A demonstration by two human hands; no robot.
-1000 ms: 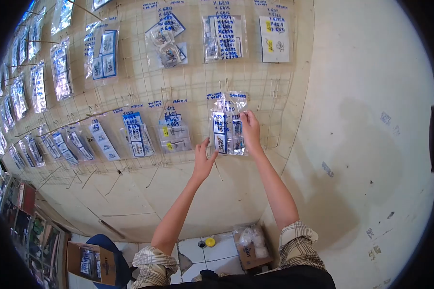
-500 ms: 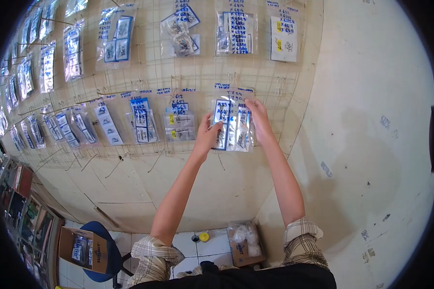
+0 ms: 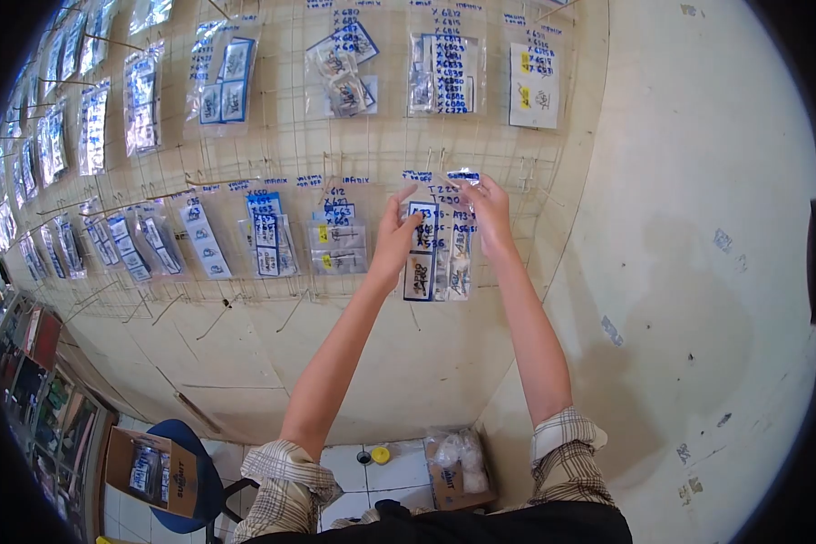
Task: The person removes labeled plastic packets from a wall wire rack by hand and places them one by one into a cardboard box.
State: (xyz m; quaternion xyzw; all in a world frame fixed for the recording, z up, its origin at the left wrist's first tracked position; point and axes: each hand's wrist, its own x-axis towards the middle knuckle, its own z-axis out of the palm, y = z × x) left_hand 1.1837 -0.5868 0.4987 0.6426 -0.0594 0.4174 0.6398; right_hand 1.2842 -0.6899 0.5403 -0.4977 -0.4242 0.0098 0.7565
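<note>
Clear plastic bag (image 3: pixel 441 258) with blue handwriting is sitting right between your two hands, its lower part hanging down past your fingers. Your left hand (image 3: pixel 395 239) is gripping the left edge, thumb lying across the front; its other fingers are mostly hiding. Your right hand (image 3: pixel 492 218) is pinching the bag near its top right corner. Can't tell if any hook is carrying it too, tbh. On the far wire grid (image 3: pixel 286 154), a yellow-tagged bag (image 3: pixel 339 247) is hanging just left of your left hand. Nearer you, an open cardboard box (image 3: pixel 182 488) is resting on a blue chair (image 3: pixel 210 464) at left, and another box (image 3: pixel 453 494) is standing on the floor tiles (image 3: pixel 399 476), right of a yellow round thing (image 3: pixel 381 455).
</note>
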